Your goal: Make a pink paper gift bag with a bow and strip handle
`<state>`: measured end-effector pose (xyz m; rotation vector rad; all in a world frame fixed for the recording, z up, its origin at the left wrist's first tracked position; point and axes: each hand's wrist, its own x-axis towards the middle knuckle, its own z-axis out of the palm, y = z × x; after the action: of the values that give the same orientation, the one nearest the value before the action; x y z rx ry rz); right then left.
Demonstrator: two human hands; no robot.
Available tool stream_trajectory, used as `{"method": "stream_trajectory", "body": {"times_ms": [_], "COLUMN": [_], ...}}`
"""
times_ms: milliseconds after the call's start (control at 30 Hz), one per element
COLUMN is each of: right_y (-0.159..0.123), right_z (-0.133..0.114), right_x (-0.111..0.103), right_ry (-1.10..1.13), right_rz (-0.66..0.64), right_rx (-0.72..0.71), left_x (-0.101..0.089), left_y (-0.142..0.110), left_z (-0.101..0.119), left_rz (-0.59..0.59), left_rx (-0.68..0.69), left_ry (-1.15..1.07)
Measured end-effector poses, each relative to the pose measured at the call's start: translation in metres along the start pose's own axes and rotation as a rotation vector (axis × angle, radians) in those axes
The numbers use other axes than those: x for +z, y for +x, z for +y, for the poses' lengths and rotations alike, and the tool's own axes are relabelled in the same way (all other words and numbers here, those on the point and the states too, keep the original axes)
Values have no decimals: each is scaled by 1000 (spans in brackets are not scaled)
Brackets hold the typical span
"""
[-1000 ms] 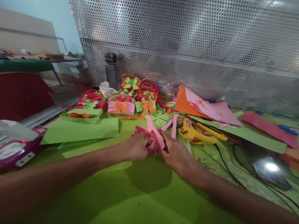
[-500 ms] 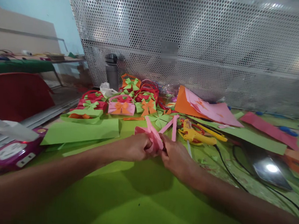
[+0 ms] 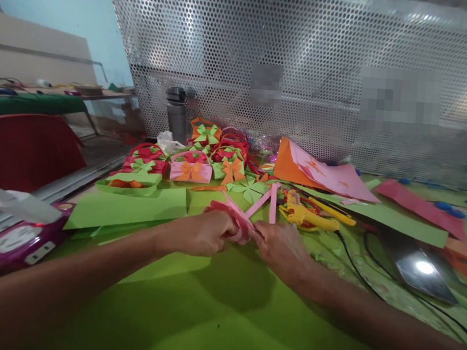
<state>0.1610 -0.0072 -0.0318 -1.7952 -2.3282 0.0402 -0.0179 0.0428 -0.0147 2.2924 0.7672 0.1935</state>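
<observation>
Between my two hands is a folded piece of pink paper [image 3: 236, 213], raised above the green table surface. My left hand [image 3: 209, 232] is closed round its left side, the fingers curled in. My right hand [image 3: 278, 247] pinches its right edge between thumb and fingers. Part of the paper is hidden behind the knuckles. Just beyond lie pink paper strips [image 3: 273, 203] and a light green paper bow shape [image 3: 249, 188]. A yellow glue gun [image 3: 306, 216] rests to the right of my right hand, its black cord trailing toward me.
Several small paper bags with bows [image 3: 191, 170] stand at the back, near a grey bottle [image 3: 176, 115]. Green paper [image 3: 129, 207] and a purple power strip [image 3: 25, 238] lie left. Pink and orange sheets [image 3: 325, 173] and a phone [image 3: 421, 268] lie right. A perforated metal panel [image 3: 226, 46] rises behind.
The pink paper has tilted flatter and lower between my hands. My right hand has shifted slightly right, still pinching its edge.
</observation>
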Motion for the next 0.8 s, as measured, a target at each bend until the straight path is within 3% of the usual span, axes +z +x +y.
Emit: {"method": "stream_trajectory", "body": {"times_ms": [133,367,600,800], "right_y": [6,12,8,7], "right_z": [8,16,13,14], "right_x": [2,6,10,8], "right_ry": [72,170,180,202], "right_rz": [28,53,92,106], "right_rx": [1,1,-14,-14], "left_x": [2,7,10,10], "left_y": [2,6,10,9], "left_z": [-4,0,-3,-6], "left_rz": [10,241,261,240], "left_rx": [109,-10,124,154], "left_ry": [155,382,325,268]}}
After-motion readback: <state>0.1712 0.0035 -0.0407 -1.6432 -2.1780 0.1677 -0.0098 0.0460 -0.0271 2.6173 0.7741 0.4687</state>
